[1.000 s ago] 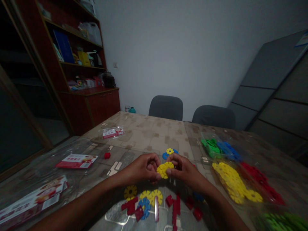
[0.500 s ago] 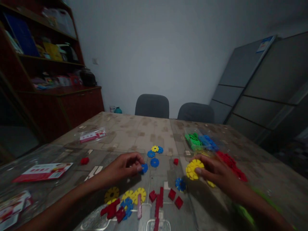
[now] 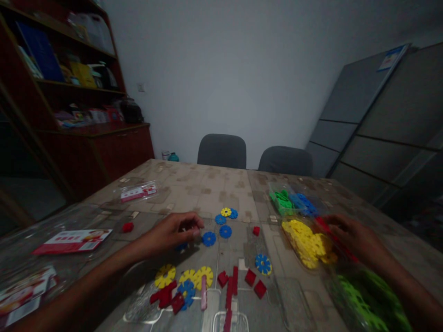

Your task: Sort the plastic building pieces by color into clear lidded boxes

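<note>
My left hand (image 3: 185, 228) hovers over the middle of the table, its fingers loosely curled with a gap to the thumb and nothing seen in them. Just right of its fingertips lies a blue notched disc (image 3: 209, 239); another blue piece (image 3: 181, 247) shows partly beneath the hand. My right hand (image 3: 346, 230) reaches over red pieces (image 3: 334, 235) at the right; its fingertips are blurred and partly hidden among them. Beside it sits a clear container of yellow notched discs (image 3: 306, 242). More blue discs (image 3: 225, 231) and a yellow disc (image 3: 226, 212) lie farther back.
Near me lie red blocks (image 3: 260, 289), a pink stick (image 3: 204, 293), yellow discs (image 3: 165, 275) and a blue-and-yellow pair (image 3: 263, 263). Containers of green (image 3: 282, 200), blue (image 3: 304, 204) and light green pieces (image 3: 370, 302) stand right. Plastic packages (image 3: 74, 240) lie left. Chairs (image 3: 221, 150) stand behind.
My right hand has moved right, from above the yellow discs to the red pieces, and no yellow disc shows in it now. My left hand has drawn slightly away from the blue disc.
</note>
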The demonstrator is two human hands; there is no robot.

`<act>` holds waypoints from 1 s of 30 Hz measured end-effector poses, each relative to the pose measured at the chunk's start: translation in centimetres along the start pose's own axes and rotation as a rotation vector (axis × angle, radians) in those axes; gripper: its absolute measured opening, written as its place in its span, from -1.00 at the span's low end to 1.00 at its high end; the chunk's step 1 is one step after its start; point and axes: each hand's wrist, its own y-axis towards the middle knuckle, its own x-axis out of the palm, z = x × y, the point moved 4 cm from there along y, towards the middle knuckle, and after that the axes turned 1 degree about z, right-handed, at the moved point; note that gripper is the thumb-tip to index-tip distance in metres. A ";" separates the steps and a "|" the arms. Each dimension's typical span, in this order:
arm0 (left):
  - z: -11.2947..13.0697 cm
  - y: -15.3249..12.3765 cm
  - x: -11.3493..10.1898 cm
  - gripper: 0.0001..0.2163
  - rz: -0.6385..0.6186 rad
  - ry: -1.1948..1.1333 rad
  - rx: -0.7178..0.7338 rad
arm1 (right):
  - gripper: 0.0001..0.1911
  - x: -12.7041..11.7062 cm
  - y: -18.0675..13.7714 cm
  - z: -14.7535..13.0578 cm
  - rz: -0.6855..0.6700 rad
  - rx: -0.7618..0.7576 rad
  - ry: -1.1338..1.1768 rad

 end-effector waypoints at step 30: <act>-2.0 -0.9 -0.9 -0.66 -0.139 0.621 -0.241 | -0.78 20.7 -1.1 -15.9 -0.446 -0.312 -0.337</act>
